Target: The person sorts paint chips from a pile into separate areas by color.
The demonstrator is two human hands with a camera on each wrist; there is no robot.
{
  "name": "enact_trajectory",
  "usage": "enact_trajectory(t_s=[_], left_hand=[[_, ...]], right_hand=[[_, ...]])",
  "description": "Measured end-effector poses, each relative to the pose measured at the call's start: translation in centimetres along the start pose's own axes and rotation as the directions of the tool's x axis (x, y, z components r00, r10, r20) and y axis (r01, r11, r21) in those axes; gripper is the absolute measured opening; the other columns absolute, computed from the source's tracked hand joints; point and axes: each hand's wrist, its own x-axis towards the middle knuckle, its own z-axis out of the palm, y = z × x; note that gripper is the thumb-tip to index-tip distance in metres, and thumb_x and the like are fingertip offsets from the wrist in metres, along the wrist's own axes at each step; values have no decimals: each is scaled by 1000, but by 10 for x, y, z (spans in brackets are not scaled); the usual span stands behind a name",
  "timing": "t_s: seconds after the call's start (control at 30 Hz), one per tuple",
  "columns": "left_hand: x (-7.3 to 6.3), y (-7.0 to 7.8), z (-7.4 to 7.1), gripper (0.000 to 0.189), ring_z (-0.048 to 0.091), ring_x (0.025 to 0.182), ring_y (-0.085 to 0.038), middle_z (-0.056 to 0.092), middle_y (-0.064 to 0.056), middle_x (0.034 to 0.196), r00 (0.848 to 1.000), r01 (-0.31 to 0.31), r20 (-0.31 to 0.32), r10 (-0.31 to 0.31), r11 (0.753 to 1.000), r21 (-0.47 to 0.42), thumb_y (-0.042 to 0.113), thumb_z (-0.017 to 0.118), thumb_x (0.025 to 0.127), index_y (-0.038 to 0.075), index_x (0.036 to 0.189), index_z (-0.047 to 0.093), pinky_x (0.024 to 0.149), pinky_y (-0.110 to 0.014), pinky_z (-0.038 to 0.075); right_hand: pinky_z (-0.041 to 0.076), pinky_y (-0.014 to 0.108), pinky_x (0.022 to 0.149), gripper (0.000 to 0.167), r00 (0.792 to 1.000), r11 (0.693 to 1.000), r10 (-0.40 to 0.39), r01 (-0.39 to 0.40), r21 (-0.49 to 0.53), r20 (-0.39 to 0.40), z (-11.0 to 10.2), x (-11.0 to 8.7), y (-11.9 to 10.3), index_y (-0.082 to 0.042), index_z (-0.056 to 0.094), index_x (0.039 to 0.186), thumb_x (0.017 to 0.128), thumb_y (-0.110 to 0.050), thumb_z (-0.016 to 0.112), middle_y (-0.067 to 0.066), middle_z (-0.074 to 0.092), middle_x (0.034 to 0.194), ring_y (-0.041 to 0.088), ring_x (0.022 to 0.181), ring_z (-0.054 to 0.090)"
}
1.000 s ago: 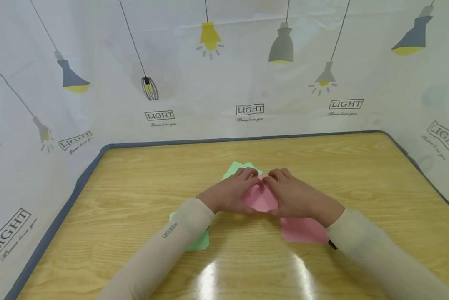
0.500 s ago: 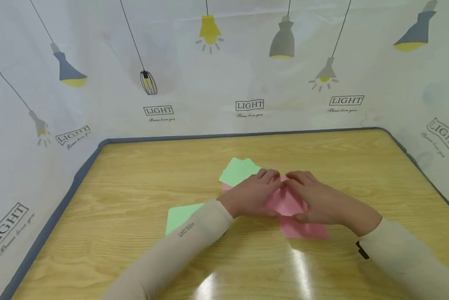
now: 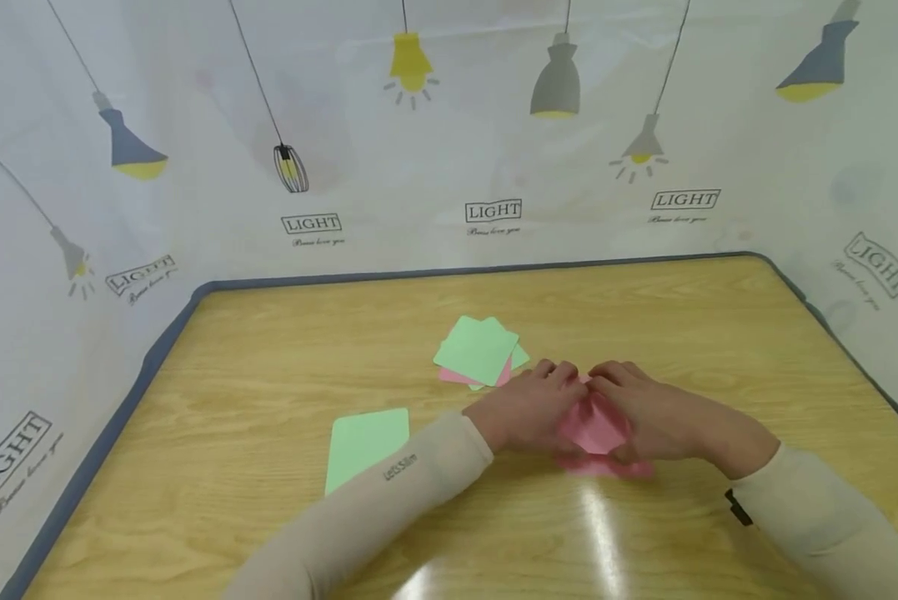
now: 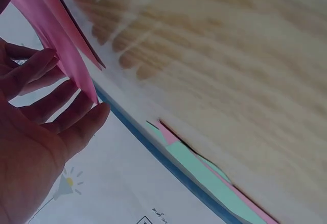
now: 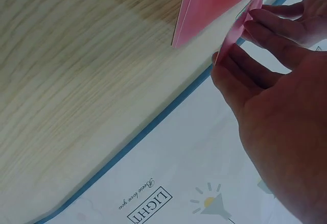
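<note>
Both hands hold a pink paper card (image 3: 594, 429) at its two sides, bent into a curve. The left hand (image 3: 529, 412) grips its left edge, with thumb and fingers on it. On the opposite edge, the right hand (image 3: 662, 417) pinches the card with its fingertips. The left wrist view shows the card (image 4: 59, 35) tilted and raised off the table. Under it lies a small pink stack (image 5: 209, 9), seen with layered edges in the right wrist view; the hands partly cover it in the head view.
Beyond the left hand, a fanned pile of green cards (image 3: 479, 346) has pink edges showing beneath. A green card (image 3: 366, 442) lies at the left, partly behind the left sleeve (image 3: 411, 479). The wooden table (image 3: 268, 350) is enclosed by a white printed cloth (image 3: 388, 183).
Both hands have carried the pink card rightward and slightly nearer, from beside the green pile to above the pink stack. More of the green pile and left green card is uncovered.
</note>
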Motion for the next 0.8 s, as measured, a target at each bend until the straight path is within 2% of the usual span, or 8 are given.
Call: enact_trajectory(t_s=[0.3,0.6,0.8], left_hand=[[3,9,4,74,41,115,-16,45,3,129,1000,-11,7,11,1000,-13,65,66,81,20,139,51,96,-27,40],[6,11,3,76,38,119,-14,44,6,130,999,3,52,-5,999,33,68,64,82,23,141,48,100,-30,38],[3,10,4,78,38,124,-16,43,4,136,995,-19,95,13,998,60,68,60,85,21,145,44,102,-31,38]], right_hand=[[45,53,95,82,999,999,-44,44,-4,-17,5,-5,4,3,48,136,68,-26,85,18,43,136,37,122,42],[45,52,95,83,999,999,-40,40,-6,-15,9,-1,9,4,49,135,68,-26,86,17,43,135,35,122,42],[44,51,95,78,998,998,-58,58,14,5,11,-1,11,0,51,131,69,-30,87,14,42,133,34,120,42]])
